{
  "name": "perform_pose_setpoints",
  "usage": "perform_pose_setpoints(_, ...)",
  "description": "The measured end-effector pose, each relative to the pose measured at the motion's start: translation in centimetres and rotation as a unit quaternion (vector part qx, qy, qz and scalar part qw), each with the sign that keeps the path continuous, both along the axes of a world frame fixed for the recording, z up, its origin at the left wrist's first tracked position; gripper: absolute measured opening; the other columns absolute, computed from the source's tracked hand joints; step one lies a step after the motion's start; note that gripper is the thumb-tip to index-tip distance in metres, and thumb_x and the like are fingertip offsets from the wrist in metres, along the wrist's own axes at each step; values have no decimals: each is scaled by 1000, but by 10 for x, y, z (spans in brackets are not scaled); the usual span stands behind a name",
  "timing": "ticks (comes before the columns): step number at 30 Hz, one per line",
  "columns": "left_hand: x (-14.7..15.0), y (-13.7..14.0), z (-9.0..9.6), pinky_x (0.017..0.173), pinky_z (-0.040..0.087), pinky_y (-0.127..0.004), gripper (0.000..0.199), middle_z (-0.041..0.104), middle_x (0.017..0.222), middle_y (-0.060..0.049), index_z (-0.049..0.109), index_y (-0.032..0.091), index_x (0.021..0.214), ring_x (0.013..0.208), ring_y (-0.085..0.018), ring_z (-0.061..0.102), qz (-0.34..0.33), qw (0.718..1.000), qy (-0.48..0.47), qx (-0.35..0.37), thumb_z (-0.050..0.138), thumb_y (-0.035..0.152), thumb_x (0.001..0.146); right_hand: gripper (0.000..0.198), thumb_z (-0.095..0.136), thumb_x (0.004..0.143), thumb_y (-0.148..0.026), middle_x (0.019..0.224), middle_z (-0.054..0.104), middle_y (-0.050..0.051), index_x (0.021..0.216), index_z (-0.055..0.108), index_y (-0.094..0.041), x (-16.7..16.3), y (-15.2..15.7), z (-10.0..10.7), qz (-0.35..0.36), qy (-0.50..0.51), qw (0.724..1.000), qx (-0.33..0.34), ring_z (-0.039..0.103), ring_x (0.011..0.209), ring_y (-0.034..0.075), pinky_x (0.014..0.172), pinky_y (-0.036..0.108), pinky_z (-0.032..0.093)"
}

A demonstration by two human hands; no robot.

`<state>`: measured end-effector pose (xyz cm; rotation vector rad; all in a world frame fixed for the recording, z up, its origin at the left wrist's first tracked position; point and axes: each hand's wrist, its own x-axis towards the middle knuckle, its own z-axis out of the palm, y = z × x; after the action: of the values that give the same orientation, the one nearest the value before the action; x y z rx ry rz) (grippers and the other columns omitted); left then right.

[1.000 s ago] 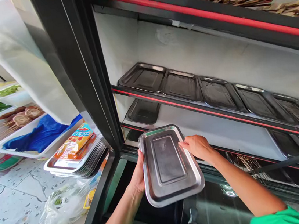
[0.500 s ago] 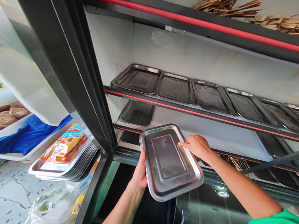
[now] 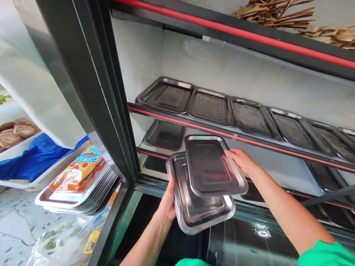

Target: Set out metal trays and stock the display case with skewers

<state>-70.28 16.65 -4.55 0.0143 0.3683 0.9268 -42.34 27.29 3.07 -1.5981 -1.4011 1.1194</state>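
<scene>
My left hand (image 3: 169,200) grips the left edge of a shallow metal tray (image 3: 185,220), thumb over the rim. Above it, my right hand (image 3: 241,161) is closed on the right rim of a second metal tray (image 3: 209,166), which overlaps the upper right of the first. Both trays are bare rectangles with raised rims, held in front of the cabinet's shelves. Fingers under the trays are hidden. Behind them, several similar trays (image 3: 210,106) stand in a row on the middle shelf, and another tray (image 3: 164,135) lies on the shelf below at the left.
Red-edged shelves (image 3: 249,129) cross the cabinet. Bundled skewers (image 3: 275,9) lie on the top shelf. A dark door frame (image 3: 90,75) rises at left, beside a tray stack (image 3: 85,203) topped with orange packets (image 3: 79,173). A plastic bag (image 3: 55,251) rests on the floor. A bar (image 3: 347,190) slants at right.
My right hand has lifted the top tray off the one beneath, moving it up and to the right. The lower tray stays in my left hand.
</scene>
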Motion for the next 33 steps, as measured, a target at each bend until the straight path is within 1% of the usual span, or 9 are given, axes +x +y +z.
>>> perform_pose_setpoints(3,-11,-12,4,89,47,-44,64,71,90,-16,55,6,122,85,-31,67,-6,999,39,-26,47,57,84,28,67,68,-44,55,57,0,68,52,-20,10,35,-10,-89,33,995,-10,56,53,16,51,26,45)
perform_pose_setpoints(7,-24,-34,10,88,48,-44,70,70,88,-18,54,2,122,89,-33,66,-34,997,48,-59,51,59,82,24,65,72,-39,51,57,1,62,53,-20,3,75,-22,-172,-13,985,0,57,52,17,49,27,46)
perform_pose_setpoints(13,-29,-52,11,90,46,-48,71,70,93,-19,54,6,124,98,-37,63,-65,994,29,-82,53,61,79,26,64,72,-40,47,52,-1,64,59,-17,-24,95,-26,-179,-68,982,-2,51,46,13,43,23,41)
perform_pose_setpoints(18,-26,-53,10,92,45,-50,72,69,95,-19,53,6,125,101,-37,61,-78,994,22,-75,52,62,79,27,58,80,-36,53,55,1,65,59,-15,-38,98,-6,-154,-131,979,-13,54,50,12,50,22,43)
perform_pose_setpoints(20,-22,-51,10,92,44,-50,73,68,97,-20,54,7,125,101,-38,61,-90,993,24,-71,50,64,79,27,57,82,-35,56,58,2,64,58,-15,-36,83,5,-153,-156,976,1,57,58,13,55,21,43)
perform_pose_setpoints(22,-16,-48,11,93,43,-50,74,68,100,-20,54,7,125,102,-38,60,-94,993,26,-65,49,65,79,35,55,84,-41,54,58,3,60,58,-15,-29,48,12,-109,-222,969,3,58,59,14,56,21,40)
perform_pose_setpoints(26,4,-40,17,96,41,-51,74,66,104,-21,51,5,126,104,-38,59,-80,995,37,-44,50,63,80,48,52,81,-58,50,59,2,58,60,-17,-10,-61,7,146,-374,914,-56,56,50,14,51,22,34)
perform_pose_setpoints(29,26,-36,19,99,38,-52,73,65,106,-22,50,4,127,105,-38,59,-96,994,40,-35,50,61,81,41,49,87,-47,63,66,4,63,63,-18,1,-123,3,136,-477,868,21,61,62,15,54,22,32)
perform_pose_setpoints(33,62,-36,19,99,38,-52,74,66,104,-22,52,3,124,105,-37,59,-111,993,24,-10,48,63,81,39,45,89,-43,74,70,7,67,66,-18,21,-139,18,107,-569,816,-3,64,72,19,56,25,31)
